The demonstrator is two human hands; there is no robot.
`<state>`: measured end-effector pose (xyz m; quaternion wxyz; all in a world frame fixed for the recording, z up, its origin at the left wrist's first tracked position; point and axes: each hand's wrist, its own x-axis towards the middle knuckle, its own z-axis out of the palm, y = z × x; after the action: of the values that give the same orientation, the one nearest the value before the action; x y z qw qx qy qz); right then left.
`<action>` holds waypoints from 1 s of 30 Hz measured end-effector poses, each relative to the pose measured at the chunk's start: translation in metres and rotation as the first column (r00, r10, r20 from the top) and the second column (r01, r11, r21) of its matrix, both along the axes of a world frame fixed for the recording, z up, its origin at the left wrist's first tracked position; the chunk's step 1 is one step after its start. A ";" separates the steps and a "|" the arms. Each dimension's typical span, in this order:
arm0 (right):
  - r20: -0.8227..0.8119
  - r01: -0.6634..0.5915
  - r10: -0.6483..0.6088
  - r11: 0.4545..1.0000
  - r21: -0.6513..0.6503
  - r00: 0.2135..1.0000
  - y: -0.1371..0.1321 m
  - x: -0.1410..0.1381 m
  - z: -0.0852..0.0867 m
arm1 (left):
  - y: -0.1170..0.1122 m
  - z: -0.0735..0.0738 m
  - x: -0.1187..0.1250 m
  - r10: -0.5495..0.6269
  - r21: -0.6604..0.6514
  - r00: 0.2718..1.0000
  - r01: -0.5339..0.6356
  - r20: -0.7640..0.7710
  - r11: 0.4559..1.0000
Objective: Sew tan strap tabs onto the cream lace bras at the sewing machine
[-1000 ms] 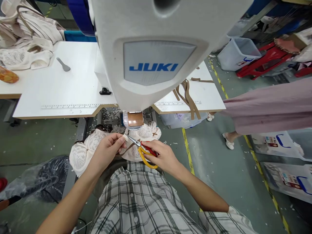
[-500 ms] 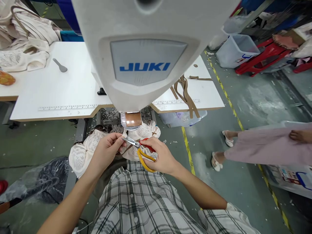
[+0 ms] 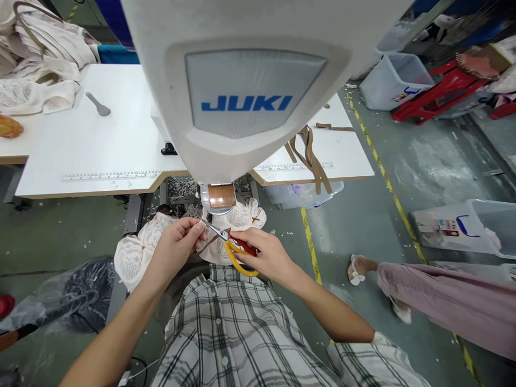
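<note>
My right hand [image 3: 266, 253] is closed round yellow-and-red handled scissors [image 3: 235, 250], whose blades point left and up toward my left fingertips. My left hand [image 3: 176, 248] pinches a bit of white lace garment [image 3: 135, 252] that hangs in front of my lap. Both hands sit just below the copper-coloured end [image 3: 220, 196] of a white JUKI sewing machine head [image 3: 250, 91], which fills the upper middle of the view and hides the needle area.
A white sewing table [image 3: 92, 150] holds a grey spoon-like tool [image 3: 98, 105], piled pale garments [image 3: 36, 64] and brown straps [image 3: 310, 156]. Plastic bins [image 3: 393, 80] and a red stool [image 3: 435, 97] stand at right. Another person in pink [image 3: 443, 309] walks on the floor by the yellow line [image 3: 310, 244].
The person in pink has walked from the right side toward the lower right, closer to me. My hands and the scissors have stayed almost in place, the handles slightly more spread.
</note>
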<state>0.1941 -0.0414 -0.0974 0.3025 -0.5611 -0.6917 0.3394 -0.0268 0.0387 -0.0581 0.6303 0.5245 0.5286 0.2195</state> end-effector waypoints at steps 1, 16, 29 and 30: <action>-0.006 0.006 -0.006 1.000 0.007 1.000 -0.002 0.001 -0.001 | 0.000 0.000 0.000 0.005 0.009 1.000 -0.005 -0.003 1.000; 0.456 0.396 -0.423 0.905 0.158 0.783 0.091 0.123 0.003 | 0.012 0.004 -0.017 0.023 0.511 0.841 0.307 -0.541 0.803; -0.101 -0.181 0.183 0.983 0.032 0.978 0.038 0.035 0.017 | 0.022 0.019 0.004 -0.111 0.612 0.699 0.682 -0.706 0.401; -0.103 -0.236 0.237 0.971 0.025 0.966 0.028 0.022 0.016 | 0.014 0.018 0.011 -0.137 0.635 0.722 0.669 -0.678 0.386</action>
<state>0.2157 -0.0132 -0.0814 0.2993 -0.4541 -0.7389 0.3978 -0.0159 0.0530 -0.0398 0.1514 0.9174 0.3446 0.1293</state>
